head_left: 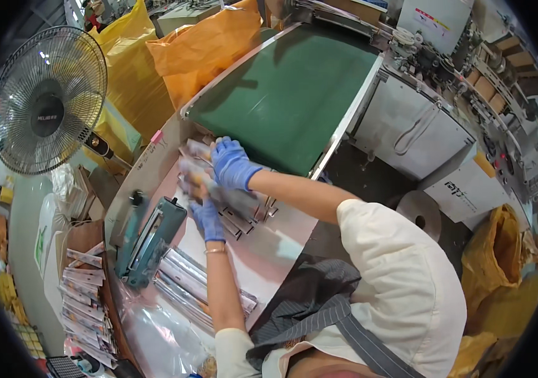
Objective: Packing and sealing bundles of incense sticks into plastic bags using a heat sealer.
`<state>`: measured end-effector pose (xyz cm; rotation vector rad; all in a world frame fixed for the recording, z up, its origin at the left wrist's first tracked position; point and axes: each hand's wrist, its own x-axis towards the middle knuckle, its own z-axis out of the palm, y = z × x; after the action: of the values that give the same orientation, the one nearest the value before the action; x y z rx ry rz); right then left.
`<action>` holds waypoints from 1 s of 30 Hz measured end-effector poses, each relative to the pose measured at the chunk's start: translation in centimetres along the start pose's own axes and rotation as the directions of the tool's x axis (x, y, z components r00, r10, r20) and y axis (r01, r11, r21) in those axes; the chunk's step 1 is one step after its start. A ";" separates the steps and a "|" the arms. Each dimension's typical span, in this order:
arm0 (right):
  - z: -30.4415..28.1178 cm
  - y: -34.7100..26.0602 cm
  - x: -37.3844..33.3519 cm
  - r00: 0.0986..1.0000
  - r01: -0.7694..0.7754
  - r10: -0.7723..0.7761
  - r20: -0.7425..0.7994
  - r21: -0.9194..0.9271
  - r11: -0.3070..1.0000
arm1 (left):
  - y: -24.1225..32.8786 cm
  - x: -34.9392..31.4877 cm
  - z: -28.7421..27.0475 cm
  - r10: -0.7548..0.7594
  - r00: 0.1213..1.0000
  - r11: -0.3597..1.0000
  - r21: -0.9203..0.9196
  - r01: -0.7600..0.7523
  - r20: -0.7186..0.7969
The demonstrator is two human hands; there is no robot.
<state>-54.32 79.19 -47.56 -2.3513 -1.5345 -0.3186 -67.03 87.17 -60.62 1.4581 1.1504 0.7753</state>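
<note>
Both my hands wear blue gloves and work at the end of a green conveyor belt (pixel 294 88). Between them is a bundle of slim printed plastic packets (pixel 196 169), blurred by motion. My right hand (pixel 233 165) grips its upper right side with bent fingers. From below, my left hand (pixel 207 217) closes on the bundle's lower end, its fingertips partly smeared. More slim packets lie on the pale table (pixel 281 246) under and beside my hands, some ends sticking out. Left of my left forearm stands a green bar-shaped heat sealer (pixel 153 239).
Silvery packets (pixel 184 283) lie in a row near my left forearm, with clear plastic bags (pixel 162 331) nearer me. Another packet pile (pixel 86 302) sits at far left. A fan (pixel 48 101) and an orange sack (pixel 209 47) flank the belt; a white machine cabinet (pixel 407 113) stands right.
</note>
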 end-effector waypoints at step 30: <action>2.3 -2.9 -7.8 0.823 -0.568 -0.256 0.507 0.747 -0.345 | 6.8 -9.8 -7.0 0.255 0.939 0.838 -0.538 -0.095 0.231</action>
<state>-60.04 74.55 -52.03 -0.9278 -0.6416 1.3994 -74.95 80.66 -51.37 1.1705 0.5184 0.8800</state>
